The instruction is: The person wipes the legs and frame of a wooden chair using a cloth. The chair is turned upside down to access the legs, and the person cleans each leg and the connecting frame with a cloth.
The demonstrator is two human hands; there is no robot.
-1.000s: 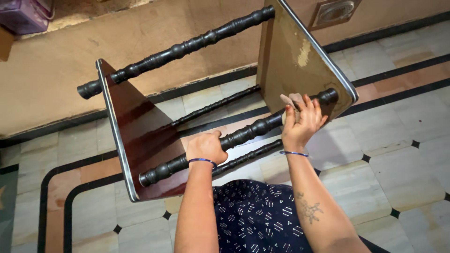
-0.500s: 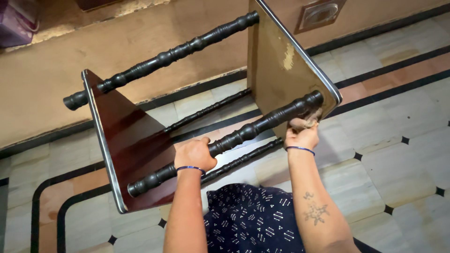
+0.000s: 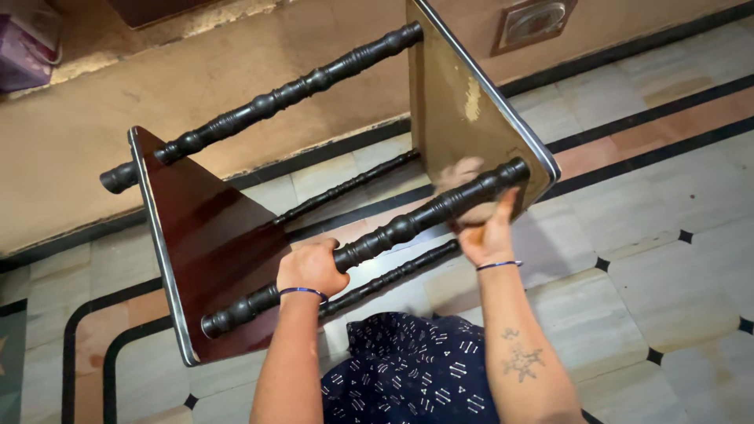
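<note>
Evidently the small two-tier table (image 3: 212,235) had drifted leftward and lower in the head view over the last second, while it lay tipped on its side above the tiled floor (image 3: 667,259). The right hand (image 3: 481,228) had moved most: a second earlier it was spread flat against the pale underside board (image 3: 455,102) with a scrap of cloth (image 3: 463,174) under the fingers, then bunched below the turned black leg (image 3: 408,224), and at this moment it had slid along that leg, away from the board's corner, blurred with motion. That shift read as a wiping stroke passing from the panel onto the leg. How tightly this hand was closed could not be told through the blur, though the cloth seemed pressed against the leg.

The left hand (image 3: 312,268) was wrapped in a full fist around the same leg, nearer the dark red shelf (image 3: 212,235) than the pale board, and had kept that grip throughout.

Counted: four turned black legs, two boards, two hands, one blue bangle on each wrist. Beyond the table ran a tan wall base (image 3: 78,157), with a purple box (image 3: 23,47) at its far left.
</note>
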